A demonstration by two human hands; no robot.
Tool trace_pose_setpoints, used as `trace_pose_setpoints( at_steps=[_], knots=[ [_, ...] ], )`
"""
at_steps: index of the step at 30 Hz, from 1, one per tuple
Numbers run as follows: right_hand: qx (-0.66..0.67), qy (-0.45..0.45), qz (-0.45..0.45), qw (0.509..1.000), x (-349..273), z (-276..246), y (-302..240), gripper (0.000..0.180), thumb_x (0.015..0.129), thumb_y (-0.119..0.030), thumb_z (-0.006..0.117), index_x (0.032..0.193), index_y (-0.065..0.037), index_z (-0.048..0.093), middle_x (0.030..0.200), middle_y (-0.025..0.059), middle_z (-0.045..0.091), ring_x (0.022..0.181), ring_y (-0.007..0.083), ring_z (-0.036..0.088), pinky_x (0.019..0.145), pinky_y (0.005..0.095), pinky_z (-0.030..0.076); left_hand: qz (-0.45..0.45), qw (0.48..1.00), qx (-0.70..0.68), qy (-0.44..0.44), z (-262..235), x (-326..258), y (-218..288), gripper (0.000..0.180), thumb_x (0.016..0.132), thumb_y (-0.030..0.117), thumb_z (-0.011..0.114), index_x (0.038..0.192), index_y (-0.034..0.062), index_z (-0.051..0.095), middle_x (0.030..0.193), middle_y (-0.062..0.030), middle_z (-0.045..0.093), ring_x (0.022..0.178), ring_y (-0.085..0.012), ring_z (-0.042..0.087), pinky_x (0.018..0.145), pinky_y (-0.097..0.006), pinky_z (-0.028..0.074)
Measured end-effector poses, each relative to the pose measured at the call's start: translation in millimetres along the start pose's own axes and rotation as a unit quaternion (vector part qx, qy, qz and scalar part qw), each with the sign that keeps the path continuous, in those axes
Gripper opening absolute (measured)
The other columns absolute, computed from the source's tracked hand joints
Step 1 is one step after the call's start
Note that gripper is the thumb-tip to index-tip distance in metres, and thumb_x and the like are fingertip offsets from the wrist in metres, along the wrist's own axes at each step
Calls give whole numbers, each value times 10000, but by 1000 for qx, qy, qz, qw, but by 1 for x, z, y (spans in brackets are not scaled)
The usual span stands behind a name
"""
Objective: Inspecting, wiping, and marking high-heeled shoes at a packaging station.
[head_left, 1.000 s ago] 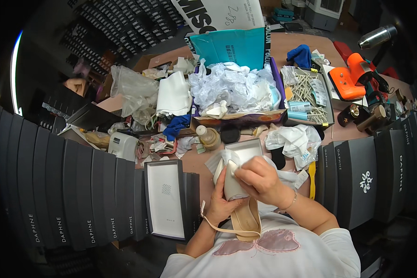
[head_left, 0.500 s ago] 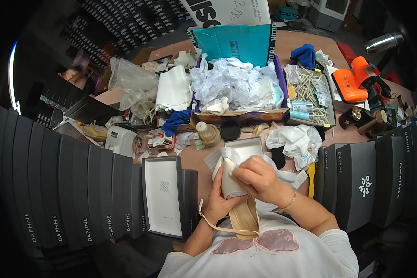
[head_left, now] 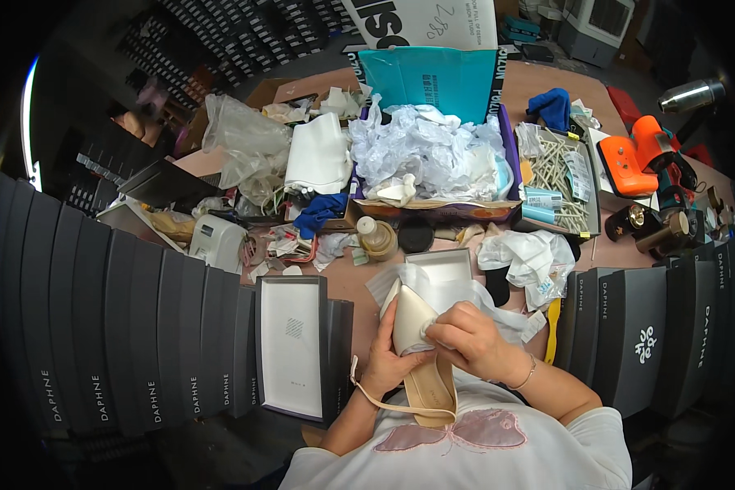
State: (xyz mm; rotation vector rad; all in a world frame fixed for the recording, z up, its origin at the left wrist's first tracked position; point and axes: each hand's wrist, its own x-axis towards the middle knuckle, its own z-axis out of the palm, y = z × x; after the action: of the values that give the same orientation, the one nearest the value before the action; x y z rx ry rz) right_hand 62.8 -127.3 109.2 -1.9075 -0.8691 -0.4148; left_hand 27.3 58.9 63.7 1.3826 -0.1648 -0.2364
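My left hand (head_left: 386,359) is wrapped round a cream pointed-toe shoe (head_left: 414,318), toe pointing away from me. Its tan insole and ankle strap hang toward my shirt. A second pale pointed shape shows beside it, partly hidden by my left fingers. The fingers of my right hand (head_left: 469,339) are pinched together against the right side of the toe. A small white piece shows at their tips, too small to name. Beyond the shoe lies white tissue paper (head_left: 502,321) and an open white box (head_left: 441,265).
Dark shoe boxes stand in rows at left (head_left: 131,327) and right (head_left: 621,318). An open box (head_left: 291,343) leans at the left. Behind are a bottle (head_left: 376,238), a carton of crumpled tissue (head_left: 433,155), a tray of white sticks (head_left: 559,175) and an orange tool (head_left: 626,166).
My right hand has slid down the toe's right side toward the shoe's opening, and more of the toe shows. My left hand keeps its hold. The whole view has shifted slightly.
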Motion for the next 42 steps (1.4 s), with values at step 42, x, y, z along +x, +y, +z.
trace_pose_setpoints(
  at_steps=[42],
  knots=[
    [-145,-63,2,987,85,141,195,295,762,-122,700,1042,-78,619,995,115,584,853,287,588,738,387,481,-11,988,-74,133,-55,3,-45,967,743,43,780,1487,53,162,1363,-90,436,1220,-179,455,1021,-319,379]
  ],
)
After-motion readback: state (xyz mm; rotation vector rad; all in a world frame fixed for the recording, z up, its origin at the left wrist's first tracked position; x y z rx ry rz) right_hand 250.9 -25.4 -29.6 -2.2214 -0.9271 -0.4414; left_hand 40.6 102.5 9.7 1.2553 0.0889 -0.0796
